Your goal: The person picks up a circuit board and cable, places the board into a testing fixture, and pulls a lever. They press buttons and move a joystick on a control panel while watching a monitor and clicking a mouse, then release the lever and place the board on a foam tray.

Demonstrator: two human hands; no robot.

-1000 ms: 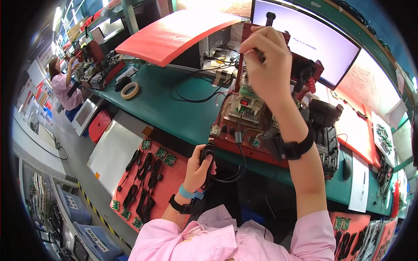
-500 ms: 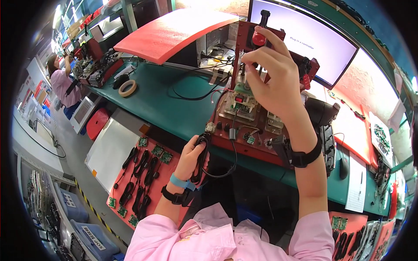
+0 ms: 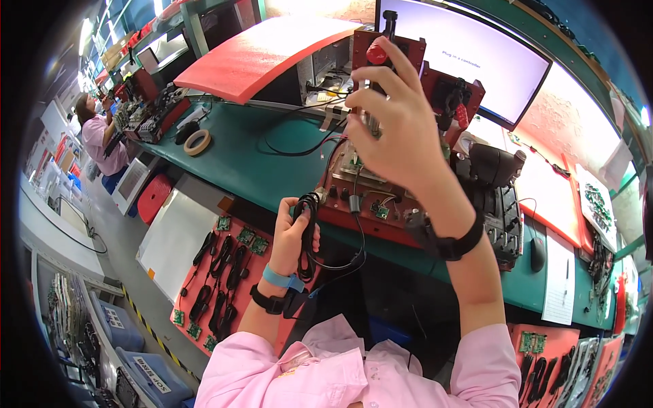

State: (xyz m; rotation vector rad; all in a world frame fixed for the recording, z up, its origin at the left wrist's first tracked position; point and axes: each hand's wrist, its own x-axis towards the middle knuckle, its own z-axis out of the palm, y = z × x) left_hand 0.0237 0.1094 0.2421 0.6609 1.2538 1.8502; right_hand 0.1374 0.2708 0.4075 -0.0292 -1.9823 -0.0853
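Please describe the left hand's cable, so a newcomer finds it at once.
Find the green workbench, then the left hand near its front edge. The coiled black cable is there, gripped, whereas similar coils lie on the red mat.

The flat monitor with a pale lavender screen (image 3: 490,78) displays one short line of dark text. A white rectangular label (image 3: 151,374) on the lower blue plastic bin (image 3: 141,383) carries dark characters. Marks on the white paper sheet (image 3: 556,297) are illegible.

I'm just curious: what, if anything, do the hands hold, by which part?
The left hand holds a black cable by its bundled coils. The right hand looks open, contact with the red knob unclear.
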